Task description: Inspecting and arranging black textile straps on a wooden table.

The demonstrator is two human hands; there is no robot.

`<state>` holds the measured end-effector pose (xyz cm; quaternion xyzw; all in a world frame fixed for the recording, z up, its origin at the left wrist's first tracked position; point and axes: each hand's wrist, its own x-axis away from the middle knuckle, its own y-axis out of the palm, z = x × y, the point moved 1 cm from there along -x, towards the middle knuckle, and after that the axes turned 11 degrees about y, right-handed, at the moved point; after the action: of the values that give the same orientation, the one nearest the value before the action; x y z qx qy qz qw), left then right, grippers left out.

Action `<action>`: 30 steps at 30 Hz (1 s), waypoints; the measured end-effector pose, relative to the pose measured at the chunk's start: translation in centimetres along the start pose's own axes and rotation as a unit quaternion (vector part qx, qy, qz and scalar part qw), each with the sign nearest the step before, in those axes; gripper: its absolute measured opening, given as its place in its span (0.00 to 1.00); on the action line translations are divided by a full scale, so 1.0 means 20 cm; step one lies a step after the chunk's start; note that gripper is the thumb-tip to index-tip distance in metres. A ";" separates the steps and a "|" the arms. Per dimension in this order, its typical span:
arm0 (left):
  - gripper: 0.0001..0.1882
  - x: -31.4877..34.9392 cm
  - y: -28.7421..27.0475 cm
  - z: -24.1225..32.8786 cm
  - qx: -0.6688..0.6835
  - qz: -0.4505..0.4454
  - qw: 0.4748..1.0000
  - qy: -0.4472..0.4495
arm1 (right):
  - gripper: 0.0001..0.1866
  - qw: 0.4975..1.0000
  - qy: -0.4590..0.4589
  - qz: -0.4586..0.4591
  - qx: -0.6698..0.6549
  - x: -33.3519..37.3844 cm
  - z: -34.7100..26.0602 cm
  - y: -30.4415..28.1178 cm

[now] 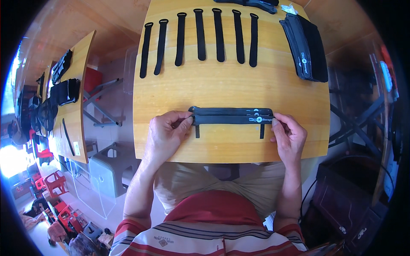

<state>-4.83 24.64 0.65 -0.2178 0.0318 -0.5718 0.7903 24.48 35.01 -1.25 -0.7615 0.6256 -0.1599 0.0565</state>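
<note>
Strap bundle (232,116) lies left-right – left hand (164,132), right hand (290,135) pinching ends.

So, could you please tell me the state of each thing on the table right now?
Strap bundle: flat, stacked lengthwise, held at both ends.
Left hand: grip pinching the bundle's left end.
Right hand: fingertips pressing the bundle's right end.
Seven loose straps: laid out singly in a row.
Black stack: piled at far right.
</note>
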 end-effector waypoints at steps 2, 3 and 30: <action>0.10 0.00 -0.01 0.00 0.015 -0.001 1.000 -0.001 | 0.07 1.000 -0.005 -0.002 0.005 0.00 0.00 0.00; 0.10 0.00 -0.01 0.02 -0.001 -0.006 1.000 -0.003 | 0.07 1.000 -0.006 0.002 0.006 0.00 0.00 0.01; 0.08 0.01 0.00 -0.02 -0.036 0.014 0.998 0.056 | 0.05 0.998 -0.030 0.016 0.054 0.00 -0.02 0.02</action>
<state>-4.96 24.37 0.32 -0.2137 0.0995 -0.5707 0.7866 23.91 35.01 -0.96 -0.7520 0.6258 -0.1694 0.1189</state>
